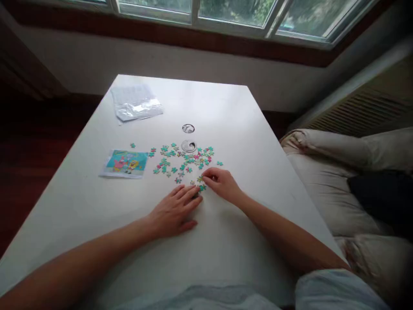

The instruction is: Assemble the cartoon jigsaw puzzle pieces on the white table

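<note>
Small jigsaw puzzle pieces [164, 162], mostly teal with some pink and yellow, lie loosely scattered over the middle of the white table. My left hand [174, 209] rests flat with its fingers stretched out, the fingertips at the near edge of the pieces. Close to its right, my right hand [222, 185] has thumb and forefinger pinched together on a yellowish puzzle piece [200, 178]. Just below that lies a teal piece [202, 188], beside my left fingertips. A picture card [126, 164] with cartoon figures lies to the left of the pieces.
A clear plastic bag [137, 103] with papers lies at the table's far left. Two round black-and-white marks [188, 128] show on the tabletop beyond the pieces. A light sofa [322, 185] stands along the right side, and a window [235, 13] is behind the table.
</note>
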Tool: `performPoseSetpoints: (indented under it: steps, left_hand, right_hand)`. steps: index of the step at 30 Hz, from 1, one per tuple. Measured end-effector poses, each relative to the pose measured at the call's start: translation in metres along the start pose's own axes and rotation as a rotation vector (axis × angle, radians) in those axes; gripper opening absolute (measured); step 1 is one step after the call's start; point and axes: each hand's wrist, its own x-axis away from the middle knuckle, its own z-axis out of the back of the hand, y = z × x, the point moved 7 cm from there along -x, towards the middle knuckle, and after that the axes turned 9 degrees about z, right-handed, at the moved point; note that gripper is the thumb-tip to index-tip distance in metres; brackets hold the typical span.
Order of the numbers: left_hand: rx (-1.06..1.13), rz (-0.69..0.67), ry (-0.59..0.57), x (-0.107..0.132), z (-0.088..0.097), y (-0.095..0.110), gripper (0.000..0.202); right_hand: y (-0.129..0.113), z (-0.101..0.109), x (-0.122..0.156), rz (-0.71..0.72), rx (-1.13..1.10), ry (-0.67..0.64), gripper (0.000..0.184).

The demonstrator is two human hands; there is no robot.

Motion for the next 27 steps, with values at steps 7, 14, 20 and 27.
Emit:
performPoseSetpoints:
  steps: [7,14,20,27]
  left_hand:
    - [-0.001,-0.006,0.015,0.002,0.005,-0.001,0.057]
    - [-0.015,-0.016,0.045,0.002,0.004,0.002,0.053]
    - [-0.022,-0.022,0.069,0.003,0.006,0.004,0.048]
    - [-0.038,-0.024,0.109,0.004,0.008,0.005,0.041]
  right_hand:
    - [0.009,-0.005,0.002,-0.041,-0.208,0.029,0.016]
    - [-0.002,-0.009,0.006,-0.022,-0.159,0.017,0.020]
    - [-0.009,-0.014,0.010,0.034,-0.078,0.033,0.004]
    - [-0.016,-0.015,0.008,0.123,0.084,0.058,0.007]
